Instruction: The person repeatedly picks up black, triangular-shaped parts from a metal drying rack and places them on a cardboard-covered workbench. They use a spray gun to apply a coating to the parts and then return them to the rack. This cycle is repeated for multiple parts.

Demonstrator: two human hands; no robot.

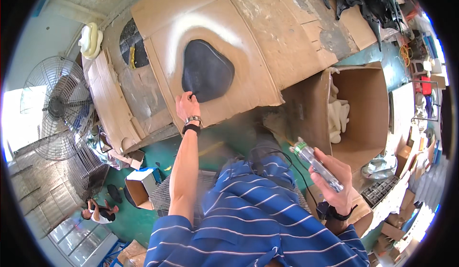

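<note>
A black, rounded-triangular pad (pixel 206 70) lies on a cardboard sheet (pixel 258 75). White overspray curves around its far side on the cardboard. My left hand (pixel 188 107) is closed at the pad's near-left edge, fingertips pinching the rim. A watch and a dark band circle that wrist. In my right hand (pixel 337 183), held lower right and away from the cardboard, is a slim silver spray can (pixel 319 165) with a green and white top, tilted up to the left. The fingers wrap round it, and a dark strap circles this wrist.
An open cardboard box (pixel 361 114) with pale foam-like pieces (pixel 338 116) stands right of the work surface. Black limp sheets (pixel 370 4) lie at the far right. A caged fan (pixel 57 106) stands left. Another person (pixel 101 212) sits low at the left, beyond a small box (pixel 138 190).
</note>
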